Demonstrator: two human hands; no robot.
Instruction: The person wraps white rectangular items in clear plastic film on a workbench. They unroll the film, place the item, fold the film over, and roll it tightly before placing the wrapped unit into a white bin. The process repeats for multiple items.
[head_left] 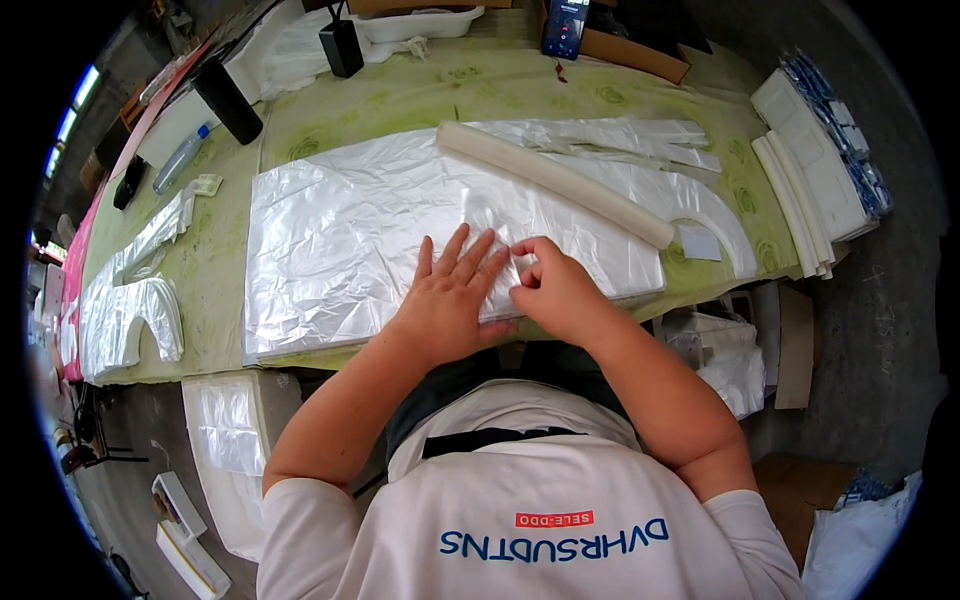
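A stack of thin, shiny clear plastic bags lies flat across the table, wrinkled on top, with long handle-like strips at its far right end. My left hand rests on the stack near its front edge, palm down with the fingers spread. Just to the right, my right hand is curled, thumb and index finger pinching at the top film beside the left fingertips. How much film is between them is hard to see. A long cream-coloured tube lies diagonally over the bags behind my hands.
More folded plastic bags lie at the left. A black cylinder, a clear bottle and a phone stand or lie farther back. White rolls and stacked white packs are at the right edge. A white card lies near the curved strip.
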